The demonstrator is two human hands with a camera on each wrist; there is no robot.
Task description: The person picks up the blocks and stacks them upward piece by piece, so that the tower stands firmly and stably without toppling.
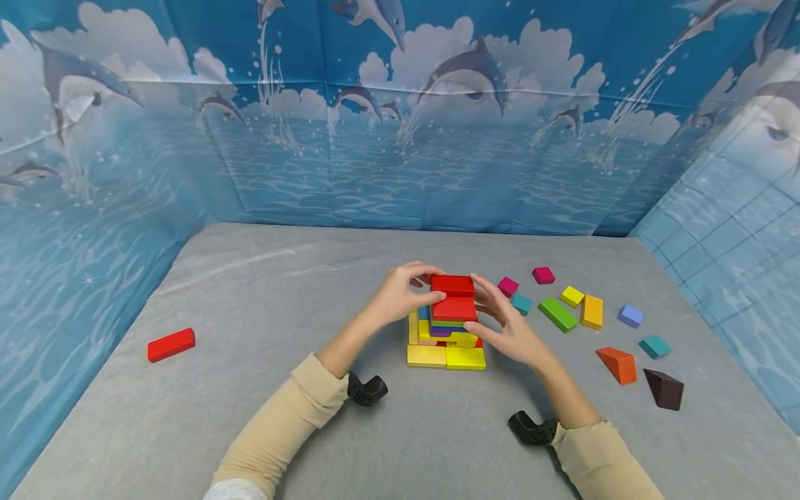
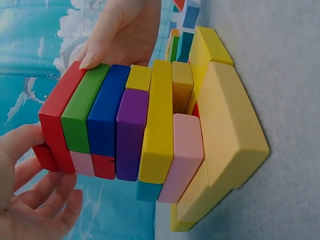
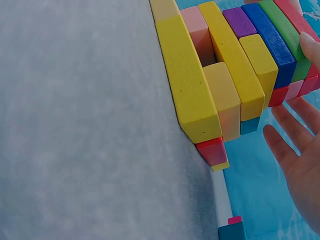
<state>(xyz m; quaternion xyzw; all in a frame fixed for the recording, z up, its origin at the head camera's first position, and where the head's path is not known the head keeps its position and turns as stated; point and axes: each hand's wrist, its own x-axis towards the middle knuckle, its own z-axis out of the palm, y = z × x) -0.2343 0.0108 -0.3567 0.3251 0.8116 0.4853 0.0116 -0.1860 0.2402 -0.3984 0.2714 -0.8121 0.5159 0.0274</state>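
Observation:
A many-coloured tower of wooden blocks (image 1: 454, 335) stands before me on a base of yellow and cream blocks (image 2: 235, 130). Red blocks (image 1: 454, 310) form its top; one red block (image 1: 453, 283) sits higher, toward the back. My left hand (image 1: 400, 293) pinches the left end of this rear block, thumb in front, index finger behind. On the other side, my right hand (image 1: 509, 330) has its fingers extended along the tower. Its thumb (image 2: 91, 59) touches the upper edge by the red and green blocks (image 2: 85, 107). Blue, purple, yellow and pink blocks fill the layers below.
Loose blocks lie right of the tower, among them a green block (image 1: 558, 314), an orange wedge (image 1: 617, 365) and a dark brown block (image 1: 665, 389). Far left is a single red block (image 1: 171, 344). A dolphin-print curtain (image 1: 375, 173) borders the grey table (image 1: 300, 278).

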